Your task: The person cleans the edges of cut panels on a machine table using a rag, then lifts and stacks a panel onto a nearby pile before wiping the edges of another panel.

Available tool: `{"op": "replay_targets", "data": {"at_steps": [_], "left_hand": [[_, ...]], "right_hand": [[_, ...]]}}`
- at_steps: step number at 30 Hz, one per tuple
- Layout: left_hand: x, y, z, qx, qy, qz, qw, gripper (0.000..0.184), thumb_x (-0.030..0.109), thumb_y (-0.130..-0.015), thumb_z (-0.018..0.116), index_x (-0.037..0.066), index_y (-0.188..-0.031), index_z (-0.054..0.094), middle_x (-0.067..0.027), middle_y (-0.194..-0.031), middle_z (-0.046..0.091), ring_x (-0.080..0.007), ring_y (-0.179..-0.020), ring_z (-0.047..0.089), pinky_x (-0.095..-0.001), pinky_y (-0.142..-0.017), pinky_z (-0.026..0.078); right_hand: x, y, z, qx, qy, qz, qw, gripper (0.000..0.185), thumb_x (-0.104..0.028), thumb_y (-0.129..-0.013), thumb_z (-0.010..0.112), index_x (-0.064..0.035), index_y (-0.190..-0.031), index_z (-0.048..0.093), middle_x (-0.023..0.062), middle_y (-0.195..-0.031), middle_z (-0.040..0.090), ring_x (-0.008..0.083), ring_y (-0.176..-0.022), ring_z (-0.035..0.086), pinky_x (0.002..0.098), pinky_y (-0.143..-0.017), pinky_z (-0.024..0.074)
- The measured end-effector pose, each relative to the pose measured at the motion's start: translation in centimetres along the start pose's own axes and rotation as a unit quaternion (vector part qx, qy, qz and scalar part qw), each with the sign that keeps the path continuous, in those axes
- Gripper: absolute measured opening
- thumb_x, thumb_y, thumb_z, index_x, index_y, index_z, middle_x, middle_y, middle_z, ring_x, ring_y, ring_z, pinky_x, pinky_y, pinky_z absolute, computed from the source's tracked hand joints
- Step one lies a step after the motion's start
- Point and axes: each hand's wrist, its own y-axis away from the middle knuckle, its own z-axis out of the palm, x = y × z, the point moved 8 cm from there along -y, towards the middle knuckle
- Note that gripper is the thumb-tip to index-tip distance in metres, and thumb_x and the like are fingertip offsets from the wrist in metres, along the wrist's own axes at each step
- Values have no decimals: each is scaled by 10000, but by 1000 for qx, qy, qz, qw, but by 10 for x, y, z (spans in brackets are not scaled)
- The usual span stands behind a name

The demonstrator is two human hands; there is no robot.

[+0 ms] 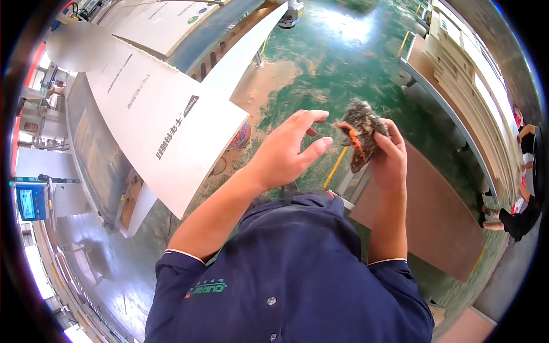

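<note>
My right hand (390, 159) holds up a crumpled, dirty grey work glove (366, 128) with an orange edge, pinched between thumb and fingers in front of my chest. My left hand (287, 150) is a short way to the left of the glove, apart from it. Its thumb and fingers are spread towards the glove, with nothing between them. The far side of the glove and some right fingertips are hidden.
White printed boards (166, 114) lie on a machine bed at the left, one corner jutting towards me. A blue control panel (30, 201) stands far left. Stacked boards (457, 74) and a brown panel (426, 211) are at the right. Sawdust covers the green floor (320, 74). Another person (517, 220) is far right.
</note>
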Motion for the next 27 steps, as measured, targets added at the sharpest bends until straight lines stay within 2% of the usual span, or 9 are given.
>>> {"op": "replay_targets", "data": {"at_steps": [2, 4, 5, 8, 13, 16, 19, 25, 27], "left_hand": [[-17, -1, 5, 0, 109, -67, 992, 517, 231, -941, 649, 16, -1373, 465, -145, -1273, 565, -204, -1064, 598, -336, -931, 477], [-35, 0, 11, 8, 237, -136, 962, 554, 265, -936, 664, -9, -1371, 459, -164, -1268, 567, -212, -1064, 603, -341, -912, 497], [-37, 3, 13, 6, 326, -157, 932, 540, 204, -916, 696, -36, -1345, 473, -137, -1200, 598, -172, -1055, 593, -309, -917, 488], [-60, 11, 4, 45, 366, -176, 913, 501, 155, -898, 706, -40, -1311, 498, -107, -1129, 627, -160, -1034, 595, -293, -928, 477], [-75, 29, -20, 130, 361, -202, 901, 338, 52, -901, 642, -7, -1215, 531, -79, -1019, 607, -147, -980, 597, -288, -898, 490], [-75, 36, -29, 161, 358, -202, 897, 404, 100, -919, 636, -4, -1269, 463, -126, -1083, 607, -178, -998, 621, -339, -909, 525], [-68, 40, -34, 166, 394, -211, 879, 368, 90, -937, 617, 30, -1261, 451, -118, -1059, 616, -188, -908, 665, -335, -832, 570], [-66, 37, -40, 177, 419, -191, 870, 307, 85, -951, 602, 43, -1235, 490, -96, -1029, 633, -176, -898, 671, -318, -809, 575], [-64, 34, -39, 162, 412, -185, 877, 266, 85, -959, 591, 41, -1212, 523, -89, -1025, 635, -172, -906, 666, -316, -819, 570]], "right_hand": [[8, 2, 24, -26, -22, 24, 999, 271, -18, -896, 576, 2, -1167, 588, 76, -1086, 659, 156, -1011, 620, 300, -907, 482], [19, 0, 37, -58, -7, 53, 997, 285, -27, -896, 589, 1, -1179, 585, 72, -1091, 657, 150, -1024, 613, 295, -920, 470], [25, -1, 43, -67, -2, 72, 995, 299, -25, -893, 600, -3, -1190, 584, 72, -1102, 652, 148, -1030, 611, 292, -926, 468], [36, -5, 55, -83, 34, 91, 992, 355, -19, -874, 627, -16, -1226, 583, 66, -1133, 635, 140, -1049, 596, 271, -936, 459], [42, -12, 70, -106, 160, 76, 978, 460, 3, -824, 679, -37, -1270, 574, 16, -1029, 566, 107, -966, 550, 254, -907, 450], [43, -14, 77, -138, 240, 40, 960, 552, 23, -780, 692, -54, -1307, 548, 4, -1007, 513, 103, -937, 513, 251, -867, 444], [45, -15, 83, -147, 323, -10, 935, 634, 43, -713, 694, -82, -1317, 545, 16, -1027, 484, 118, -931, 487, 267, -829, 447], [44, -21, 78, -113, 425, -4, 898, 563, 29, -704, 693, -115, -1242, 609, 48, -1113, 519, 186, -988, 507, 296, -898, 438], [26, -16, 92, -112, 518, -137, 837, 505, 2, -716, 718, -111, -1200, 630, 64, -1156, 544, 229, -1055, 502, 339, -946, 419]]}}
